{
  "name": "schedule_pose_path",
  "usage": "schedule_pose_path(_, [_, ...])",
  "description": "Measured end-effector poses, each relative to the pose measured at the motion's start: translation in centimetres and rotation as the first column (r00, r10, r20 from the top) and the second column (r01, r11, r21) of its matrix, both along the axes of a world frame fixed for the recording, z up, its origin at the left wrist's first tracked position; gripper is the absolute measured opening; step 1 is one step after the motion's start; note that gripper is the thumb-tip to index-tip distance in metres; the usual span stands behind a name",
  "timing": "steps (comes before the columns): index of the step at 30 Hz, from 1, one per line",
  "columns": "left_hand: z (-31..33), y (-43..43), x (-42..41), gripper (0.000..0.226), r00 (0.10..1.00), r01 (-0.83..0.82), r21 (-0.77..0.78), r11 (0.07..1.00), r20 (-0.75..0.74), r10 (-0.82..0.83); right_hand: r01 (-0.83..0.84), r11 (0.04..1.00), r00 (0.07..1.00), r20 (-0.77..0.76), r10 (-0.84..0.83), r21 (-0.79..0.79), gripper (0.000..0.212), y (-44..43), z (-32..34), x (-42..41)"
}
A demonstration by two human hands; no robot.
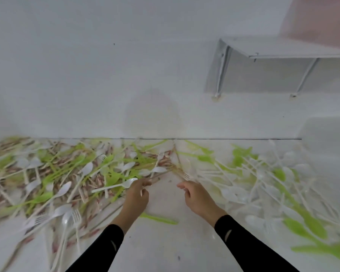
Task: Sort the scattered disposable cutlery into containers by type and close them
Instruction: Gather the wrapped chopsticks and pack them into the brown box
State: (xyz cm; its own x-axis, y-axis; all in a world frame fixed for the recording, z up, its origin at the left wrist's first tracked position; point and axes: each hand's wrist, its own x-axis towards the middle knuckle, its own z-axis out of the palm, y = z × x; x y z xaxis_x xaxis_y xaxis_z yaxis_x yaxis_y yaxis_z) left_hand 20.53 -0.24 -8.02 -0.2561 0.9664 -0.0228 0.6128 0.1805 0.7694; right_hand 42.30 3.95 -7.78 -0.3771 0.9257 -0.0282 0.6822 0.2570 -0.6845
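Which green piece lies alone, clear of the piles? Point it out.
The green piece on bare table, below and between the left hand and right hand; the other green ones lie among the piles.

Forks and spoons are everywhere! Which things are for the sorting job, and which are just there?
For the job: white spoon, white fork, green utensil, left hand, right hand.
Just there: shelf, wall.
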Motion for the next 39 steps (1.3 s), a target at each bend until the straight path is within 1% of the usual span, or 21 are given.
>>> schedule_pose_path(2, [-0.6,0.5,-1.1,0.037,0.999,0.035,-0.037,0.999,-0.019,-0.036,-0.004,1.000,1.000,0.023,0.004,-0.012,0.047,0.3,-0.2,-1.7])
schedule_pose_path(4, [-1.1,1.0,-1.6,0.053,0.997,0.074,-0.094,0.993,-0.022,-0.077,-0.028,0.999,0.999,0.042,0.029,-0.038,0.049,0.5,-0.2,-3.1])
schedule_pose_path(6, [-1.5,1.7,-1.7,0.063,0.991,0.125,-0.096,0.987,-0.030,-0.129,-0.038,0.998,0.998,0.048,0.040,-0.053,0.049,0.9,-0.7,-4.0])
schedule_pose_path(7, [-1.7,2.1,-1.7,0.063,0.985,0.148,-0.093,0.985,-0.074,-0.155,-0.031,0.998,0.998,0.047,0.034,-0.059,0.049,1.2,-1.1,-4.1])
schedule_pose_path(10, [-2.1,4.1,-2.0,0.058,0.926,0.140,-0.122,0.983,-0.336,-0.174,0.030,0.999,0.996,0.082,-0.027,-0.034,0.052,2.6,-1.8,-4.2])
schedule_pose_path(12, [-2.1,5.3,-1.9,0.059,0.889,0.160,-0.178,0.971,-0.401,-0.220,0.061,0.998,0.990,0.127,-0.060,-0.004,0.056,3.5,-2.1,-4.0])
schedule_pose_path(15, [-2.0,6.9,-1.7,0.061,0.835,0.212,-0.199,0.957,-0.472,-0.283,0.135,0.991,0.958,0.250,-0.137,0.024,0.058,4.7,-2.5,-3.6])
schedule_pose_path(17, [-2.1,8.1,-1.9,0.065,0.815,0.247,-0.175,0.953,-0.494,-0.302,0.189,0.981,0.938,0.285,-0.196,0.054,0.058,5.4,-2.8,-3.5])
schedule_pose_path(18, [-2.1,8.7,-2.0,0.069,0.820,0.263,-0.151,0.953,-0.486,-0.303,0.217,0.974,0.929,0.290,-0.228,0.069,0.058,5.6,-2.9,-3.6])
schedule_pose_path(19, [-2.0,9.6,-2.2,0.075,0.827,0.278,-0.117,0.954,-0.475,-0.299,0.257,0.963,0.917,0.296,-0.268,0.079,0.056,6.0,-2.9,-3.8])
schedule_pose_path(21, [-1.8,11.8,-2.5,0.096,0.835,0.294,-0.092,0.951,-0.460,-0.302,0.337,0.935,0.884,0.304,-0.354,0.108,0.051,6.8,-3.0,-3.9])
schedule_pose_path(23, [-1.2,13.4,-2.9,0.114,0.823,0.295,-0.154,0.943,-0.460,-0.333,0.348,0.927,0.866,0.330,-0.375,0.139,0.044,7.3,-2.8,-4.1])
schedule_pose_path(25, [-1.3,14.8,-3.2,0.118,0.804,0.307,-0.255,0.917,-0.445,-0.394,0.364,0.918,0.872,0.289,-0.395,0.158,0.044,7.7,-2.7,-4.4])
schedule_pose_path(27, [-1.4,15.7,-3.5,0.118,0.793,0.325,-0.314,0.892,-0.424,-0.438,0.400,0.896,0.890,0.152,-0.430,0.193,0.040,8.3,-2.7,-4.5])
schedule_pose_path(29, [-1.5,16.4,-3.4,0.118,0.778,0.333,-0.322,0.886,-0.437,-0.451,0.398,0.895,0.900,0.103,-0.423,0.201,0.038,9.4,-2.6,-4.4])
schedule_pose_path(30, [-1.5,16.4,-3.4,0.116,0.765,0.333,-0.316,0.888,-0.461,-0.450,0.380,0.904,0.905,0.124,-0.407,0.194,0.039,10.0,-2.5,-4.4])
schedule_pose_path(32, [-1.5,16.1,-3.2,0.113,0.713,0.337,-0.308,0.890,-0.534,-0.454,0.364,0.913,0.891,0.218,-0.399,0.183,0.041,11.3,-2.6,-4.3])
schedule_pose_path(33, [-1.5,15.9,-3.1,0.111,0.685,0.340,-0.297,0.892,-0.572,-0.451,0.366,0.914,0.874,0.273,-0.402,0.174,0.042,11.9,-2.7,-4.3])
schedule_pose_path(35, [-1.8,15.3,-3.1,0.103,0.665,0.338,-0.266,0.903,-0.611,-0.429,0.353,0.919,0.832,0.392,-0.394,0.174,0.045,12.5,-3.0,-4.2])
schedule_pose_path(37, [-2.0,14.6,-3.0,0.085,0.663,0.355,-0.229,0.906,-0.622,-0.417,0.306,0.930,0.799,0.477,-0.368,0.205,0.047,12.3,-3.4,-3.9])
schedule_pose_path(39, [-1.8,13.7,-2.9,0.061,0.646,0.387,-0.197,0.901,-0.639,-0.417,0.256,0.931,0.800,0.484,-0.356,0.261,0.048,11.6,-3.6,-3.5])
